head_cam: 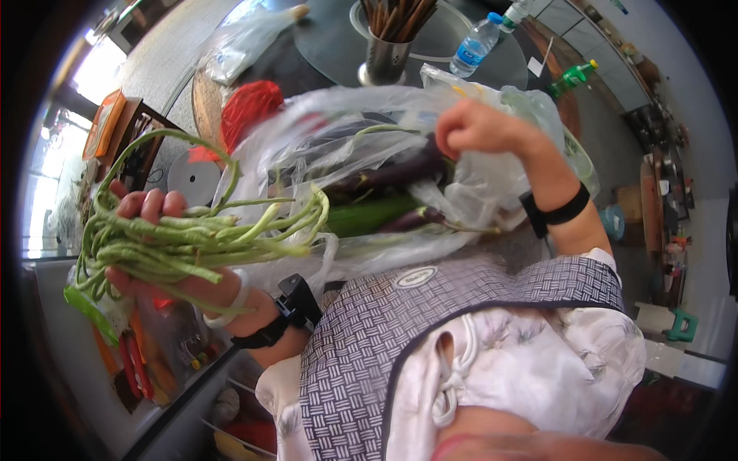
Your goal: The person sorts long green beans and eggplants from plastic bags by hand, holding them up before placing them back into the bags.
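Observation:
In my left hand [153, 210] is a loose bundle of green long beans [173, 242], with the fingers wrapped round it and bean ends hanging out both sides. My right hand [473, 127] is blurred and curled above an opened clear plastic bag [369, 161]. Whether it pinches the film cannot be made out. Under the bag's film lie dark purple eggplants [392, 173] and a long green vegetable [369, 216]. A smaller eggplant [418, 216] with a long stem lies nearest to my body.
Beyond the bag, a metal holder [386, 57] full of chopsticks and a water bottle [475, 46] stand on a glass turntable [328, 43]. A red plastic bag [251, 112] sits left. Red-handled scissors [135, 366] are at lower left. A green bottle [573, 78] appears at right.

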